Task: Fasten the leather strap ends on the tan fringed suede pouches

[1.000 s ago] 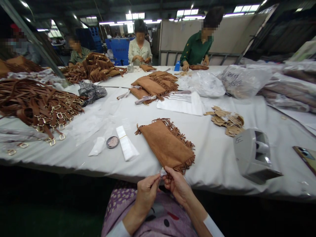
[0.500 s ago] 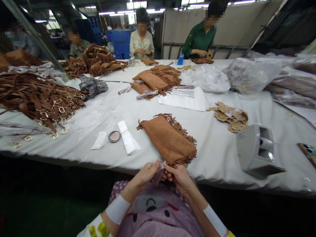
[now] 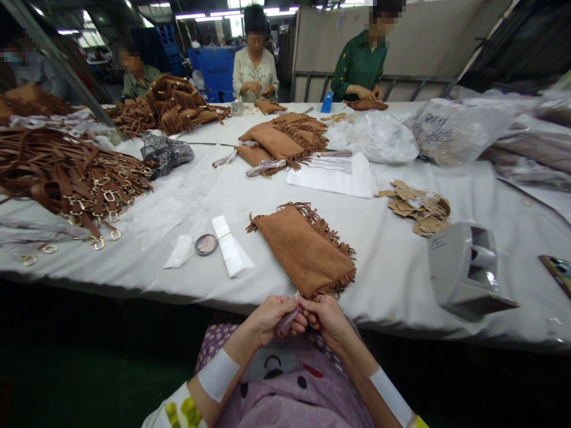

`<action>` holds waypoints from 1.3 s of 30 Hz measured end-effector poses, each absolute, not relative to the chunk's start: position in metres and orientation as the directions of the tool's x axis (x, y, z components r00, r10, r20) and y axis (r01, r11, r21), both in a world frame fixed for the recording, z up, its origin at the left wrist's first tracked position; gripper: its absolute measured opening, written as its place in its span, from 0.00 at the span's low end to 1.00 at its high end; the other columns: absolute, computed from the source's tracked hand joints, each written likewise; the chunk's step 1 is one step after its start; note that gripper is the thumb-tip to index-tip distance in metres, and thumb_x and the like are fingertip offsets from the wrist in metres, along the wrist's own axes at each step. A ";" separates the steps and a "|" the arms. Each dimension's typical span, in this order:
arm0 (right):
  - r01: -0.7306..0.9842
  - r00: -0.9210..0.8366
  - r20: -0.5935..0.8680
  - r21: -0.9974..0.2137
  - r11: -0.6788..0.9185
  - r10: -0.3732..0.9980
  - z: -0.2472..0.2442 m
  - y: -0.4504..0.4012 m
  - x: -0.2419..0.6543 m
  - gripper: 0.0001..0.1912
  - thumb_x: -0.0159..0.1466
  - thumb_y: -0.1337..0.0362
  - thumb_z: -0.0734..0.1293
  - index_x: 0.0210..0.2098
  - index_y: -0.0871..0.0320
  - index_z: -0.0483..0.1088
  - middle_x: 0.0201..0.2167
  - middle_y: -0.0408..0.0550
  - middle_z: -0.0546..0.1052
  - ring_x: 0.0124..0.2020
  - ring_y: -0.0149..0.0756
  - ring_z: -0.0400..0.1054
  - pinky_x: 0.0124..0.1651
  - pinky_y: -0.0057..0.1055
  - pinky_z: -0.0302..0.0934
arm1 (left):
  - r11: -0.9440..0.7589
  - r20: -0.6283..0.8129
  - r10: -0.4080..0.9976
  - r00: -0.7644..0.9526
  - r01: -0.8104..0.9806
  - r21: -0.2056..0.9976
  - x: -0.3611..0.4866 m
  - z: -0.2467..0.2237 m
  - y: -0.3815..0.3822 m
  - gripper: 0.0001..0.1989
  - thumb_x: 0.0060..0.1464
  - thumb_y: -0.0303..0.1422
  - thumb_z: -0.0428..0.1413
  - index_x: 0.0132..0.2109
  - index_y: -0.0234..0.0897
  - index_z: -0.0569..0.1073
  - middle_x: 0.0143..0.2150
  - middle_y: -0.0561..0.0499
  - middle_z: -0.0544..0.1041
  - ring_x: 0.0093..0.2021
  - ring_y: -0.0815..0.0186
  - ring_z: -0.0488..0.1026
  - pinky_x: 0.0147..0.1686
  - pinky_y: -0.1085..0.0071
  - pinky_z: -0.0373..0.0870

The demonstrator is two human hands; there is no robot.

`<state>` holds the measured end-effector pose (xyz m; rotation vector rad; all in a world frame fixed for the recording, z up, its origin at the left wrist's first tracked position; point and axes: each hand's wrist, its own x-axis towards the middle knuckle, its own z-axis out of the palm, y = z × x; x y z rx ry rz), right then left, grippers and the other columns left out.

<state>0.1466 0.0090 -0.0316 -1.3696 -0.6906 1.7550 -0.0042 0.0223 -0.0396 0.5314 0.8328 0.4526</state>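
Note:
A brown suede bag with fringe lies flat at the table's near edge, one corner pointing at me. Just below that corner my two hands meet. My left hand is closed around a plastic-wrapped strap, whose greyish-purple wrapping shows between the fingers. Thumb and fingers of my right hand pinch together at the bag's corner, where a small bit of metal shows; the exact piece they grip is covered by the fingertips.
Left of the bag are a folded white stack with a band and a small round tin. A grey tape dispenser and tan tags lie right. Brown straps heap at left; more fringed bags lie farther back. Co-workers sit opposite.
My left hand has shifted slightly down and closed its fingers further round the wrapped strap, its thumb now beside my right hand's. The bag has stayed in place.

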 end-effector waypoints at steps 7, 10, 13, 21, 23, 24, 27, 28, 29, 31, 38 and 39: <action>-0.271 -0.098 -0.535 -0.797 -0.540 0.839 -0.033 0.008 0.147 0.23 0.44 0.50 0.76 0.16 0.59 0.62 0.08 0.35 0.57 0.11 0.20 0.44 0.15 0.25 0.33 | 0.841 -0.621 0.513 0.592 -0.202 0.502 -0.003 -0.033 0.022 0.18 0.55 0.40 0.56 0.34 0.25 0.77 0.29 0.41 0.79 0.26 0.67 0.76 0.26 0.75 0.70; -0.307 -0.105 -0.535 -0.784 -0.539 0.838 -0.032 0.007 0.145 0.23 0.44 0.52 0.76 0.15 0.58 0.60 0.09 0.34 0.56 0.12 0.20 0.43 0.16 0.25 0.33 | 0.826 -0.620 0.539 0.570 -0.215 0.520 -0.003 -0.029 0.019 0.18 0.52 0.42 0.58 0.33 0.26 0.76 0.28 0.41 0.79 0.25 0.67 0.76 0.27 0.73 0.70; -0.325 -0.115 -0.527 -0.781 -0.533 0.842 -0.030 0.006 0.144 0.22 0.46 0.54 0.75 0.16 0.58 0.60 0.10 0.34 0.55 0.13 0.20 0.43 0.16 0.24 0.34 | 0.780 -0.608 0.593 0.528 -0.188 0.597 -0.002 -0.028 0.015 0.21 0.48 0.46 0.60 0.32 0.27 0.75 0.25 0.45 0.78 0.21 0.70 0.72 0.20 0.76 0.63; -0.338 -0.094 -0.512 -0.790 -0.511 0.854 -0.036 0.007 0.147 0.19 0.45 0.56 0.76 0.20 0.61 0.65 0.12 0.35 0.59 0.14 0.20 0.46 0.16 0.22 0.37 | 0.549 -0.478 0.769 0.424 -0.057 0.834 0.005 -0.031 0.005 0.21 0.48 0.50 0.56 0.34 0.34 0.67 0.21 0.57 0.70 0.17 0.77 0.60 0.17 0.78 0.49; -0.344 -0.091 -0.508 -0.791 -0.506 0.856 -0.037 0.007 0.147 0.19 0.45 0.56 0.76 0.20 0.62 0.66 0.13 0.36 0.61 0.14 0.20 0.47 0.16 0.23 0.38 | 0.516 -0.461 0.791 0.403 -0.032 0.856 0.006 -0.032 0.003 0.23 0.50 0.53 0.53 0.32 0.34 0.67 0.21 0.57 0.70 0.17 0.77 0.59 0.18 0.77 0.50; -0.348 -0.094 -0.507 -0.790 -0.505 0.857 -0.037 0.007 0.147 0.19 0.45 0.56 0.76 0.20 0.62 0.66 0.13 0.37 0.62 0.14 0.20 0.48 0.16 0.23 0.38 | 0.509 -0.459 0.796 0.394 -0.026 0.860 0.006 -0.033 0.002 0.24 0.51 0.54 0.52 0.31 0.34 0.67 0.20 0.56 0.69 0.16 0.76 0.59 0.18 0.77 0.50; -0.359 -0.118 -0.505 -0.781 -0.511 0.855 -0.035 0.007 0.147 0.18 0.45 0.58 0.76 0.21 0.62 0.65 0.14 0.38 0.64 0.14 0.20 0.48 0.16 0.23 0.37 | 0.504 -0.453 0.804 0.385 -0.038 0.863 0.005 -0.040 -0.002 0.26 0.50 0.56 0.50 0.31 0.33 0.68 0.17 0.55 0.69 0.15 0.75 0.58 0.18 0.76 0.51; -0.360 -0.129 -0.506 -0.778 -0.515 0.853 -0.034 0.007 0.146 0.18 0.45 0.58 0.76 0.21 0.62 0.65 0.14 0.38 0.64 0.14 0.20 0.48 0.17 0.23 0.36 | 0.498 -0.445 0.811 0.380 -0.047 0.866 0.004 -0.043 -0.004 0.26 0.50 0.56 0.51 0.32 0.33 0.69 0.17 0.55 0.70 0.15 0.74 0.59 0.18 0.76 0.52; -0.359 -0.136 -0.506 -0.776 -0.519 0.852 -0.033 0.006 0.145 0.18 0.45 0.58 0.76 0.21 0.62 0.65 0.14 0.38 0.64 0.15 0.20 0.48 0.17 0.23 0.36 | 0.492 -0.439 0.817 0.374 -0.053 0.869 0.003 -0.047 -0.006 0.27 0.50 0.56 0.51 0.32 0.33 0.70 0.17 0.54 0.71 0.15 0.74 0.60 0.18 0.76 0.52; -0.355 -0.147 -0.509 -0.773 -0.525 0.848 -0.032 0.006 0.143 0.18 0.45 0.58 0.76 0.21 0.62 0.65 0.14 0.38 0.63 0.15 0.20 0.49 0.17 0.23 0.36 | 0.484 -0.438 0.824 0.358 -0.046 0.874 0.002 -0.052 -0.011 0.28 0.49 0.57 0.51 0.32 0.32 0.70 0.17 0.53 0.72 0.14 0.73 0.61 0.17 0.76 0.53; -0.368 -0.144 -0.525 -0.758 -0.538 0.839 -0.032 0.002 0.138 0.17 0.44 0.59 0.76 0.22 0.61 0.66 0.14 0.35 0.61 0.15 0.20 0.47 0.17 0.23 0.37 | 0.527 -0.496 0.815 0.298 -0.026 0.850 -0.001 -0.060 -0.023 0.31 0.46 0.60 0.51 0.33 0.32 0.72 0.24 0.48 0.77 0.20 0.66 0.73 0.22 0.73 0.65; -0.364 -0.144 -0.526 -0.759 -0.539 0.838 -0.032 0.002 0.138 0.17 0.44 0.59 0.76 0.22 0.61 0.66 0.13 0.35 0.61 0.15 0.20 0.47 0.17 0.23 0.38 | 0.532 -0.503 0.814 0.291 -0.026 0.846 -0.001 -0.060 -0.023 0.32 0.45 0.61 0.51 0.34 0.32 0.73 0.24 0.48 0.78 0.22 0.64 0.74 0.24 0.72 0.67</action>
